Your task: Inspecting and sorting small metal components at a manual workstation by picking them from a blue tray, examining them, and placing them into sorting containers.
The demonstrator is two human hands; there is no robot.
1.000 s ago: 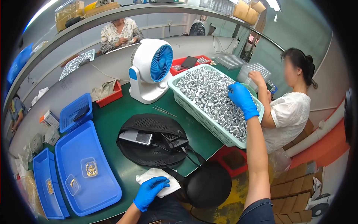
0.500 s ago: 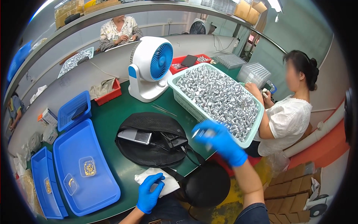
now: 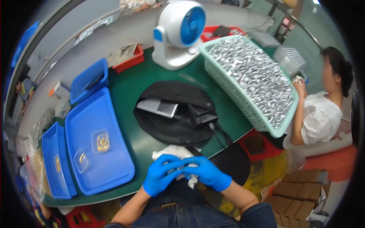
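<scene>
Both my hands, in blue gloves, meet above my lap at the table's front edge. My left hand [image 3: 162, 174] is closed, its fingers curled toward the right; whatever they hold is hidden. My right hand [image 3: 206, 173] is closed with its fingertips against the left's, and a crumpled white cloth [image 3: 192, 181] shows under its fingers. Just behind the hands, another part of white cloth [image 3: 175, 151] lies on the table; I cannot tell whether both are one piece. A light-green basket [image 3: 235, 93] heaped with small silvery metal parts [image 3: 255, 76] stands at the far right.
A black mesh bag [image 3: 167, 131] holding electronic devices lies mid-table. A white-and-blue fan [image 3: 171, 51] stands behind it. Blue trays [image 3: 118, 159] with small clear boxes of gold-coloured pieces [image 3: 102, 141] are at left. A person in white [image 3: 321, 117] sits at right, near cardboard boxes [image 3: 292, 190].
My right hand has come from beside the basket down to my left hand, which shifted slightly up and right. The view has turned, so the table appears moved.
</scene>
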